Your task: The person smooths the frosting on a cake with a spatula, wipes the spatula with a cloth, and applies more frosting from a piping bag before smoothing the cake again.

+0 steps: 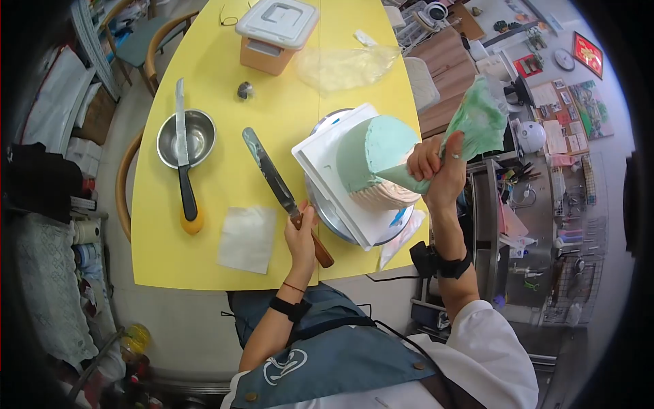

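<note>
My left hand (301, 230) is closed around the wooden handle of an icing spatula (271, 174), its long blade smeared with pale cream and pointing away over the table. The hand is beside the edge of a round turntable (332, 227). My right hand (439, 167) squeezes a piping bag (479, 119) filled with green cream, its narrow end at the cake's side. The cake (357, 153) has mint-green frosting and, on the side nearest me, ridged cream-coloured piping. It sits on a white square board (310, 155) on the turntable. The bag's tip is hidden.
On the yellow table (163, 255) are a metal bowl (204, 141) with a serrated knife (181, 129) across it, a white paper sheet (246, 240), a lidded tub (262, 56), a clear plastic bag (347, 68) and a small piping nozzle (245, 91). Another piping bag (403, 240) lies by the turntable.
</note>
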